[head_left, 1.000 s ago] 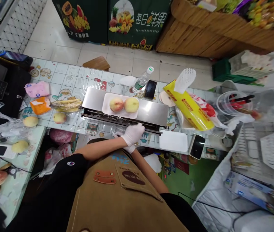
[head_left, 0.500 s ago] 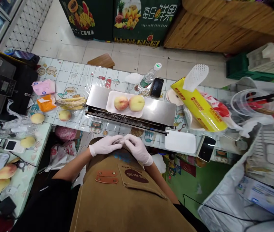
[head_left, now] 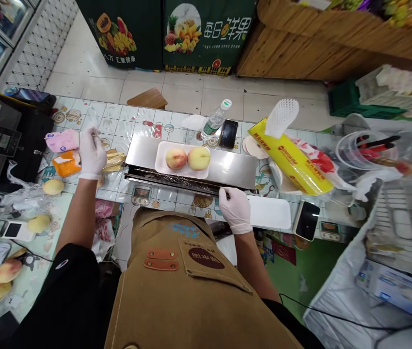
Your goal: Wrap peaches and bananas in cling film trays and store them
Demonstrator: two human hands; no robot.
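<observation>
A shop floor of pale tiles is seen beyond a long counter (head_left: 118, 121) covered with a patterned cloth. At the middle of it a steel wrapping machine (head_left: 235, 167) is set, and on its plate a white tray (head_left: 160, 165) is laid with two peaches (head_left: 176, 158) side by side. A water bottle (head_left: 215, 120) is stood behind the machine, a yellow film box (head_left: 289, 162) to its right, and an empty tray (head_left: 271, 212) with a phone (head_left: 304, 220) just beside it at the near right.

Half a second earlier both gloved hands were held together, fingertips touching, at the apron. They have since been parted. The left hand (head_left: 91, 152) has been carried out to the left and is raised over a clear-wrapped pack (head_left: 113, 159), near an orange packet (head_left: 66, 163); its fingers are curled, and whether anything is held cannot be told. The right hand (head_left: 235, 208) has been laid on the machine's front rail, fingers loosely bent, with nothing seen in its grasp.

The tray of peaches has not been shifted and is touched by neither hand, so the work on it is judged to be paused.
</observation>
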